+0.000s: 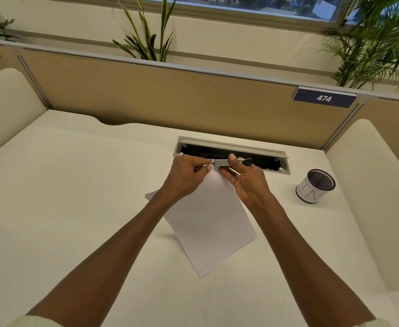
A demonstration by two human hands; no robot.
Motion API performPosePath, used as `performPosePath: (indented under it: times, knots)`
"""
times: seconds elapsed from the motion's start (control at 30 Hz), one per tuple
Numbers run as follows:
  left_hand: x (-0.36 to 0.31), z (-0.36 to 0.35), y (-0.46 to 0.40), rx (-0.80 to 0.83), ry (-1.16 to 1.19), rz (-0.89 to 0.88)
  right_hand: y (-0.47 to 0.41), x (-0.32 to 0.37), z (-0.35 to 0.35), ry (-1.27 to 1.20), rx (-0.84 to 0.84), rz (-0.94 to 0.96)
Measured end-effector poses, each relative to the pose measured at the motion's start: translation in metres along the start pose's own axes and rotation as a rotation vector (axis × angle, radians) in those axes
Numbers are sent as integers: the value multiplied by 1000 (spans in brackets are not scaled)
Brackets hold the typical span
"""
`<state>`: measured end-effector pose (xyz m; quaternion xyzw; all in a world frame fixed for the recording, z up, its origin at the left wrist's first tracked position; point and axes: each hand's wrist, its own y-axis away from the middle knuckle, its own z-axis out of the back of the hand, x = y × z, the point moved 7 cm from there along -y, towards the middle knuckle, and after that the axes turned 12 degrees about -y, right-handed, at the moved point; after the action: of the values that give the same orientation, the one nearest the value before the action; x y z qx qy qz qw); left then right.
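A small stapler (pixel 222 163) of bright metal with a glossy black plastic end meets smooth, matt white paper sheets (pixel 208 220) above a matt cream desk (pixel 75 197). At right, a black wire-mesh pen cup (pixel 315 186) wears a paper wrap. The far partition (pixel 170 97) looks cloth-covered, with pale metal trim.

- The paper (pixel 208 223) is plain white.
- The stapler (pixel 221 163) is shiny silver with a black end.
- The desk (pixel 75 185) is cream.
- The cup (pixel 315 186) is black mesh with a white label and thin dark letters.
- The sign (pixel 324 98) is dark blue with white numbers.
- The wall panel (pixel 170 95) is tan.
- The plants (pixel 146 41) are green.
- The desk slot (pixel 231 146) is grey outside and black inside.
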<state>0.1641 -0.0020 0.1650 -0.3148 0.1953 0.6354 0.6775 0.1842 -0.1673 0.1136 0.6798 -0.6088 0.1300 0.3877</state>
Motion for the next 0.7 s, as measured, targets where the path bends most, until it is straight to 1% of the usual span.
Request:
performPosePath:
  times: [0.17, 0.33, 0.7]
  knots:
    - [6, 0, -2, 16, -17, 16, 2, -8, -2, -30, 4, -77]
    - [9, -4, -2, 48, -29, 23, 3, -10, -5, 20, 7, -75]
    - [13, 2, 2, 8, -28, 34, 2, -8, -2, 23, -14, -51]
